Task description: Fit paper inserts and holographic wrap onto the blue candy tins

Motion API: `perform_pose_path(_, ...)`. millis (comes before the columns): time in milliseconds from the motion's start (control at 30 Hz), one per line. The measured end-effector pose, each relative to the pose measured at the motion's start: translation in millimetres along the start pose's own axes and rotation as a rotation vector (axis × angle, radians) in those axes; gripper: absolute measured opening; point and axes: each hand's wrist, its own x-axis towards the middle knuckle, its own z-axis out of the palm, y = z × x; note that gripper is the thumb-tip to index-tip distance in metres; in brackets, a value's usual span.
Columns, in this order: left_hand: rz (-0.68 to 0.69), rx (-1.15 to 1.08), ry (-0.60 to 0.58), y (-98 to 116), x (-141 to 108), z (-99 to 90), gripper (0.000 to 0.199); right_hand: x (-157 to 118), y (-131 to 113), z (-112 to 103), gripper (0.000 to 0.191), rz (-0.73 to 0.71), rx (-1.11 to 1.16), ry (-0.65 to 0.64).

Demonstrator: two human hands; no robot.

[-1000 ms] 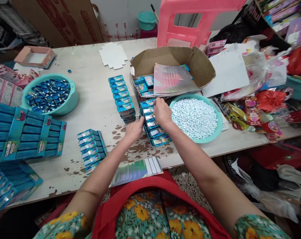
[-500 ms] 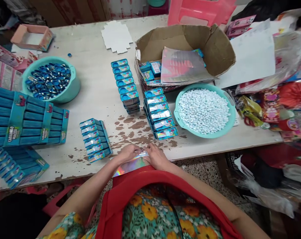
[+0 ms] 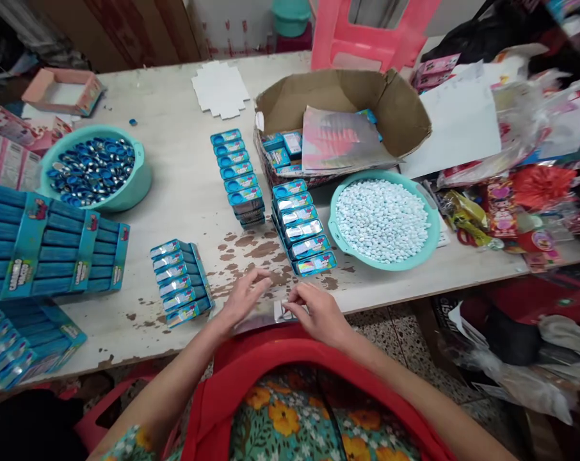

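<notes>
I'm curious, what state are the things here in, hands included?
Left hand: open, holding nothing visible
Right hand: curled at the shiny sheet, grip unclear
Shiny sheet: lying on the table, partly hidden
Cardboard box: open, holding small blue boxes
Right bowl: full of white pieces
Left bowl: full of blue and silver pieces
White card: flat

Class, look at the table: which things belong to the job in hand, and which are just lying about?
Likely in the job:
shiny sheet, at the right hand
blue packs
pale sweets
cardboard box
blue caps (less sure)

Probably just lying about:
pink stool
white card
pink tray
</notes>
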Motion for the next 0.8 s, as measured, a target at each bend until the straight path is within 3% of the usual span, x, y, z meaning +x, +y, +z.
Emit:
perform_pose_path(100, 0.128, -0.297, -0.16, 45.3, -6.5, -8.4, 0.053, 13.2, -20.4, -28.4, 0.011, 0.033, 0.162, 0.145)
perform_pose_path(200, 0.036, -0.3, -0.213, 73.8, 3.3, -15.7, 0.034, 38.3, -24.5, -42.1, 0.012, 0.091, 0.225, 0.256)
perform_pose_path(267, 0.013, -0.281, -0.146, 83.1, 21.2, -25.0, 0.03, 63.2, -17.7, -44.8, 0.011, 0.105, 0.195, 0.346)
perform_pose_path(433, 0.214, -0.051, 0.179, 98.0, 86.4, -61.4, 0.023, 141.7, 9.3, -51.4, 0.012, 0.103, 0.098, 0.608)
perform_pose_path(600, 0.185, 0.388, 0.353, 110.5, 135.3, -77.3, 0.021, 197.0, 23.9, -61.8, 0.013, 0.275, -0.05, 0.593)
perform_pose_path(800, 0.045, 0.758, 0.349, 126.2, 147.8, -68.5, 0.027, 216.6, 42.2, -59.0, 0.012, 0.276, -0.055, 0.557)
